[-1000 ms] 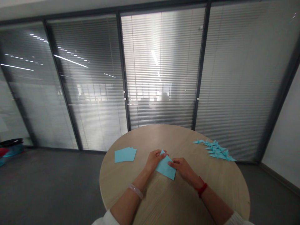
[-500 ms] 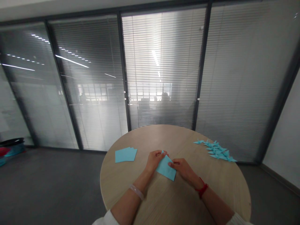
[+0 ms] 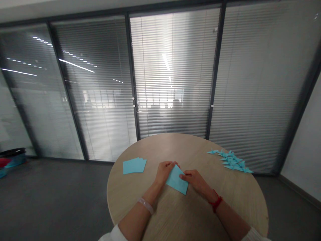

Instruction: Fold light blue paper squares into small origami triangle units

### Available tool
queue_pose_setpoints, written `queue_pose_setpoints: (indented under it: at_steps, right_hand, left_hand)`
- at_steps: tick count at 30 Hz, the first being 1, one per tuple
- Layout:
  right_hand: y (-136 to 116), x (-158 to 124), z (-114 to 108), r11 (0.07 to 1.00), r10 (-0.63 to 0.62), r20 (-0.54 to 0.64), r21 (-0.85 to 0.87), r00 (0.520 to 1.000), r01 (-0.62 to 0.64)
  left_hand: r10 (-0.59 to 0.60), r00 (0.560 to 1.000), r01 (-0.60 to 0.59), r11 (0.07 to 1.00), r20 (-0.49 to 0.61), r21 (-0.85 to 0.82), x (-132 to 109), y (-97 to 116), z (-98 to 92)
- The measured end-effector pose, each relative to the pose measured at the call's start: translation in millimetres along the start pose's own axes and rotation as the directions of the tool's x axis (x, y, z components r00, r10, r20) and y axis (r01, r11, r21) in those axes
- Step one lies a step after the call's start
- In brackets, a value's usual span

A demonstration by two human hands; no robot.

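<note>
A light blue sheet of paper (image 3: 177, 181), folded, lies on the round wooden table (image 3: 185, 214) between my hands. My left hand (image 3: 165, 170) pinches its far corner with closed fingers. My right hand (image 3: 195, 177) presses its right edge with curled fingers. A clear band sits on my left wrist and a red cord on my right.
A small stack of flat blue sheets (image 3: 134, 165) lies at the table's left. Several folded blue paper figures (image 3: 232, 160) are grouped at the far right. Glass walls with blinds (image 3: 173, 73) stand behind the table, and grey carpet (image 3: 50, 201) lies around it.
The paper's far corner, which stuck up past my left fingers, is now pressed down under them. Both hands stay almost where they were.
</note>
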State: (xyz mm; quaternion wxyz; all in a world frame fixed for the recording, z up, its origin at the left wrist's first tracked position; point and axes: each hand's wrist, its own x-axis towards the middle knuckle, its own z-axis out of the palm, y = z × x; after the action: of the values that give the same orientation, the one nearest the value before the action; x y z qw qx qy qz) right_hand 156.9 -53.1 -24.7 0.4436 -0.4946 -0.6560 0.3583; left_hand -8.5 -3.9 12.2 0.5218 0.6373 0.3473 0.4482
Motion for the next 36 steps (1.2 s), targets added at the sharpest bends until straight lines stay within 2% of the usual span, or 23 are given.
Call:
queue_pose_setpoints:
  at_steps: [9,15,22,29,36]
  right_hand:
    - [-11.0,-5.3,1.1,0.999,0.037,0.054,0.022,0.998,-0.038]
    - [-11.0,-5.9,-1.3,0.997,0.052,0.062,0.054,0.997,-0.055]
    - [-12.1,-6.4,-2.5,0.995,0.068,0.008,0.066,0.998,-0.068]
    - [-14.5,-7.5,-4.4,0.986,0.094,0.082,0.127,0.992,-0.104]
    - [-16.3,-10.8,-5.9,0.975,0.115,0.120,0.178,0.986,-0.135]
  left_hand:
    - [-0.065,0.993,0.065,0.998,-0.104,0.003,0.2,-5.0,-0.3]
    - [-0.155,0.986,0.149,0.982,-0.053,-0.113,-3.9,1.0,3.1]
    - [-0.216,0.976,0.215,0.975,0.020,0.054,-2.1,-1.8,2.0]
    - [-0.183,0.983,0.183,0.978,-0.013,0.099,-2.2,-1.6,2.2]
    - [-0.168,0.986,0.165,0.972,-0.001,0.167,-1.6,-0.4,1.4]
